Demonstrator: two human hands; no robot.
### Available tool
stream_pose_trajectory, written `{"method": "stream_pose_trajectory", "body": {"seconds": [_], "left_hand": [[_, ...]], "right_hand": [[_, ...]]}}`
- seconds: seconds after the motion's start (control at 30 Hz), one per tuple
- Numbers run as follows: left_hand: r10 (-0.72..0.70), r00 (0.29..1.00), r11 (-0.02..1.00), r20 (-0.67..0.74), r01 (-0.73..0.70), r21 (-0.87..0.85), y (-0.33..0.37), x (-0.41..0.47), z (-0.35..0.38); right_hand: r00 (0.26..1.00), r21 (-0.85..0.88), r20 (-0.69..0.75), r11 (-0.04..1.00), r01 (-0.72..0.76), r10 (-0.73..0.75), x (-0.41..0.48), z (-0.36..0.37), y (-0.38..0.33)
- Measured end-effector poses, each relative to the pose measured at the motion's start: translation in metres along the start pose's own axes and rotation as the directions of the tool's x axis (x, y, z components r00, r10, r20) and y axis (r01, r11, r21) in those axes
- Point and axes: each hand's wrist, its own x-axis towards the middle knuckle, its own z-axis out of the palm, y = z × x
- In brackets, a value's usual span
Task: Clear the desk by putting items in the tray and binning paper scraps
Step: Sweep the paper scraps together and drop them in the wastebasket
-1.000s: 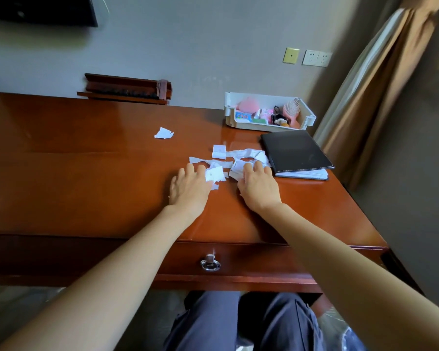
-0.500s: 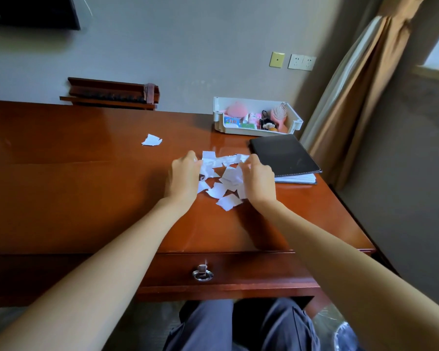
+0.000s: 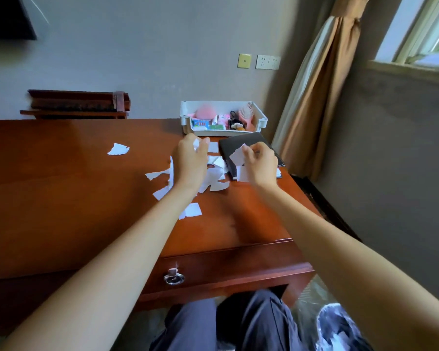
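Note:
White paper scraps (image 3: 214,179) lie scattered on the brown desk (image 3: 61,198) between my two hands. My left hand (image 3: 192,162) is raised above them and closed on a few scraps that stick out at the fingertips. My right hand (image 3: 260,164) is lifted over the black notebook (image 3: 246,143) and grips more scraps. One stray scrap (image 3: 118,149) lies apart to the left, another (image 3: 192,210) nearer the front edge. The white tray (image 3: 185,115) stands at the back by the wall, holding a pink brush and several small items.
A bin lined with a clear plastic bag (image 3: 340,325) sits on the floor at the lower right, beside my knees. A drawer with a ring handle (image 3: 174,277) is under the desk front. A dark wooden rack (image 3: 79,103) stands at the back left, a curtain (image 3: 312,97) at the right.
Both hands have lifted off the desk with scraps pinched in them, after raking the pile together. Several scraps fell loose and spread out. The view has tilted toward the right.

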Motion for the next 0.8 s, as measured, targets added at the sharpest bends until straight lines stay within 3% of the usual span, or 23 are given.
{"method": "stream_pose_trajectory", "body": {"seconds": [0.2,0.37,0.57,0.8], "left_hand": [[0.005,0.986,0.973,0.167,0.033,-0.227,0.051,-0.048,0.083],[0.006,0.918,0.946,0.396,0.123,-0.3,0.089,-0.113,0.172],[0.004,0.783,0.962,0.622,0.167,-0.215,0.094,-0.198,0.281],[-0.226,0.602,0.951,0.765,0.306,0.04,0.042,-0.257,0.384]], "right_hand": [[0.968,-0.003,-0.249,0.999,-0.037,0.035,-0.003,-0.082,0.044],[0.905,-0.042,-0.411,0.99,-0.138,0.109,-0.018,-0.166,0.11],[0.823,-0.106,-0.52,0.939,-0.328,0.228,-0.046,-0.241,0.213],[0.755,-0.135,-0.471,0.808,-0.573,0.457,-0.071,-0.264,0.338]]}}
